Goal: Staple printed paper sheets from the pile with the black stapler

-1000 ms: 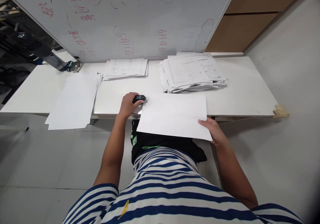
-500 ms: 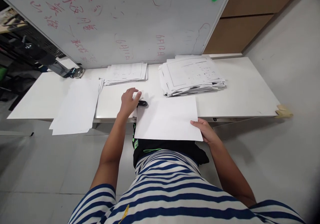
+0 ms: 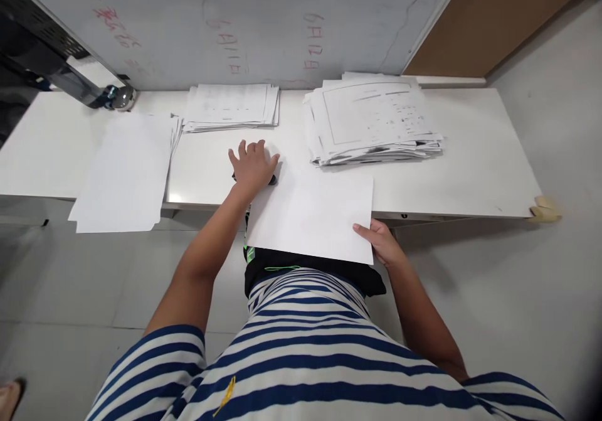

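Note:
My right hand pinches the lower right corner of the white paper, thumb on top. The paper's far part lies over the desk edge and its near edge hangs out in front of me. My left hand, fingers spread, rests palm down on a small black object that looks like a stapler, at the paper's upper left corner. Most of that object is hidden under the hand.
A thick stack of printed sheets lies at the back right of the white desk. A thinner printed stack is at the back left. White sheets overhang the front edge on the left. Behind stands a whiteboard.
My left hand has come down over the black stapler-like object, its fingers spreading. My right hand keeps hold of the paper. The view has tilted downward.

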A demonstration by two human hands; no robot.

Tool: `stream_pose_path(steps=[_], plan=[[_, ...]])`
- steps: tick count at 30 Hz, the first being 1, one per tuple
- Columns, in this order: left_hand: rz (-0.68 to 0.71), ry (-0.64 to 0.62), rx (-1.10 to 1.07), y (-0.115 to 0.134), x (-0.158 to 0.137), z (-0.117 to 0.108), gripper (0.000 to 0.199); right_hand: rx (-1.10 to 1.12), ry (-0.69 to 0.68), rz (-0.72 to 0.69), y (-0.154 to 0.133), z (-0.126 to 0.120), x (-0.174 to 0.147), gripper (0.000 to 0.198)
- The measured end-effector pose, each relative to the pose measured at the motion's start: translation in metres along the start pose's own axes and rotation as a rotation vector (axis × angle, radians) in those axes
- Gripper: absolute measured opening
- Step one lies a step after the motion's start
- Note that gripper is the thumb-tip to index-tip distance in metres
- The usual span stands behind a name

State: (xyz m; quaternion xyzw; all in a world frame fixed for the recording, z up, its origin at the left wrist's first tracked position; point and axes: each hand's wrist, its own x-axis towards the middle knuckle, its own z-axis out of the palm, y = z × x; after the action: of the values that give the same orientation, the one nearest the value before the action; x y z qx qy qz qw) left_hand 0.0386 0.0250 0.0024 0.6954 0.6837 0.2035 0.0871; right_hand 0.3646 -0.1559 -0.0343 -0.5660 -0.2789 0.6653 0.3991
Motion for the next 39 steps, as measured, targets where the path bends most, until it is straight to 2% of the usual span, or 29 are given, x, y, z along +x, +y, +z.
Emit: stream_pose_path(steps=[4, 8, 9, 11, 13, 15, 20, 24, 26, 31, 39], plan=[[-0.015, 0.013, -0.04, -0.007, 0.006, -0.002, 0.049, -0.005, 0.017, 0.018, -0.003, 0.007, -0.005, 0.05], [-0.071, 0.009, -0.225, -0.008, 0.003, -0.021, 0.046, -0.006, 0.008, 0.017, -0.013, 0.012, -0.01, 0.05], [-0.043, 0.029, -0.289, -0.009, -0.001, -0.026, 0.046, -0.005, 0.011, 0.016, -0.016, 0.011, -0.011, 0.049], [0.097, 0.07, -0.363, -0.012, -0.01, -0.034, 0.047, 0.001, 0.022, 0.018, -0.024, 0.008, -0.014, 0.049], [0.259, 0.08, -0.3, -0.02, -0.02, -0.035, 0.044, 0.013, 0.046, 0.006, -0.035, 0.002, -0.02, 0.048], [0.328, 0.058, -0.168, -0.029, -0.028, -0.031, 0.042, -0.005, 0.075, -0.015, -0.048, -0.009, -0.028, 0.046], [0.225, 0.101, -0.013, -0.042, -0.032, -0.015, 0.048, -0.08, 0.216, -0.122, -0.074, -0.048, -0.052, 0.035], [0.194, 0.15, 0.022, -0.041, -0.03, -0.01, 0.045, 0.03, 0.377, -0.271, -0.072, -0.07, -0.056, 0.038], [0.186, 0.154, 0.007, -0.04, -0.03, -0.011, 0.045, 0.067, 0.398, -0.285, -0.063, -0.073, -0.053, 0.042], [0.189, 0.143, -0.02, -0.038, -0.032, -0.013, 0.045, 0.04, 0.402, -0.214, -0.041, -0.071, -0.046, 0.045], [0.167, 0.119, -0.038, -0.04, -0.03, -0.011, 0.049, -0.011, 0.381, -0.252, -0.043, -0.068, -0.041, 0.043]])
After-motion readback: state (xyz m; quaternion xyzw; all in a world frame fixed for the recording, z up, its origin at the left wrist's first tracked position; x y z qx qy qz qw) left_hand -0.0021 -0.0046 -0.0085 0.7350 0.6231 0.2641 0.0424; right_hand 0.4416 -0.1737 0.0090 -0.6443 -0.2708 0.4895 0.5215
